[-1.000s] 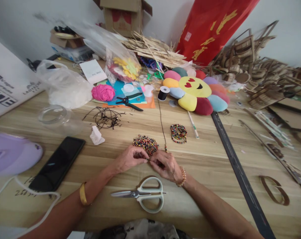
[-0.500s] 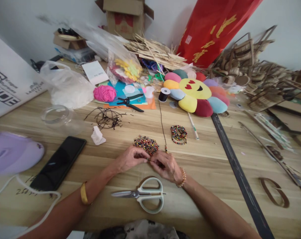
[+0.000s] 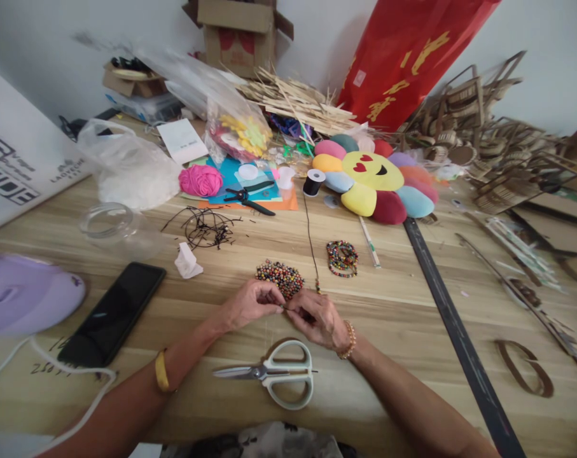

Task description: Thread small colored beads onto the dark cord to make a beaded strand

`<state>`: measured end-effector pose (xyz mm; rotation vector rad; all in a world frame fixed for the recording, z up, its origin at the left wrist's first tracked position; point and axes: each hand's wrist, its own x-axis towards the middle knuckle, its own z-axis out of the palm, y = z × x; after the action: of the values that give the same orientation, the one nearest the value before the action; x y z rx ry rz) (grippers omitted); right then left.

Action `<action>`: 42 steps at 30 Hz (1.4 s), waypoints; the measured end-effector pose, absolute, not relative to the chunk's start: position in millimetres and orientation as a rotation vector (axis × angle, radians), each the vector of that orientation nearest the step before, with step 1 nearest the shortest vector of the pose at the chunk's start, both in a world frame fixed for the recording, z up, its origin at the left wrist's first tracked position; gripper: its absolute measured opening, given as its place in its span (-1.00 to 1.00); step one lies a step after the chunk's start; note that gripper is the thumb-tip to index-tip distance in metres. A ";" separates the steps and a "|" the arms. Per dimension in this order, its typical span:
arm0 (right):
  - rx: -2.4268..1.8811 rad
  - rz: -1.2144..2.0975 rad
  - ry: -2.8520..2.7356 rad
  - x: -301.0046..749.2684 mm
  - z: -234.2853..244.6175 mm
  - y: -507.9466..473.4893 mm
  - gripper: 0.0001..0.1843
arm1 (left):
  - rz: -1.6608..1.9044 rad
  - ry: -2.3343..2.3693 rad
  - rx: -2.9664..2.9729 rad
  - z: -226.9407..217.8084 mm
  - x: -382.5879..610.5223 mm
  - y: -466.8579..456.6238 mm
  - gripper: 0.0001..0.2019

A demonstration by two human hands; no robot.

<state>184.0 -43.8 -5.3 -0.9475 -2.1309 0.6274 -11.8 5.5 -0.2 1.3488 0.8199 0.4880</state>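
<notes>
My left hand (image 3: pixel 248 304) and my right hand (image 3: pixel 318 316) meet fingertip to fingertip on the wooden table (image 3: pixel 393 305), both pinched shut. Between them runs the end of a dark cord (image 3: pixel 310 238) that leads back to a black spool (image 3: pixel 313 182). What the left fingers pinch is too small to name. A heap of small coloured beads (image 3: pixel 279 276) lies just beyond my fingers. A few beads sit threaded on the cord beside my right hand. A finished beaded bracelet (image 3: pixel 342 257) lies further right. Pale green scissors (image 3: pixel 278 374) lie shut just in front of my hands.
A black phone (image 3: pixel 112 313) and a purple object (image 3: pixel 23 292) lie at the left. Cut cord scraps (image 3: pixel 205 227), a pink yarn ball (image 3: pixel 200 180), black pliers (image 3: pixel 248 197), a flower cushion (image 3: pixel 371 180), a long dark ruler (image 3: pixel 455 337) and wooden cut-outs (image 3: pixel 498 152) crowd the rest.
</notes>
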 end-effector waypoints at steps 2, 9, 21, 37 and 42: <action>-0.946 0.623 -2.131 183.9 -4.7 -43.6 -0.92 | 0.485 0.822 1.358 -1.3 -12.3 5.4 -0.86; -0.929 0.607 -2.151 184.1 -3.7 -43.6 -0.91 | 0.465 0.823 1.360 -2.9 -13.5 4.8 -0.86; -0.917 0.642 -2.163 185.4 -6.0 -43.7 -0.93 | 0.467 0.840 1.309 3.5 -12.4 4.0 -0.85; -0.899 0.650 -2.147 185.2 -6.5 -43.4 -0.93 | 0.460 0.802 1.361 0.9 -13.0 3.0 -0.88; -0.898 0.669 -2.144 185.9 -6.3 -43.1 -0.92 | 0.481 0.807 1.324 1.8 -12.4 2.8 -0.85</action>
<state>185.9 -43.1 -6.3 -0.8984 -2.1435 0.6687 -12.4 2.8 1.8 1.3236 0.8067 0.4815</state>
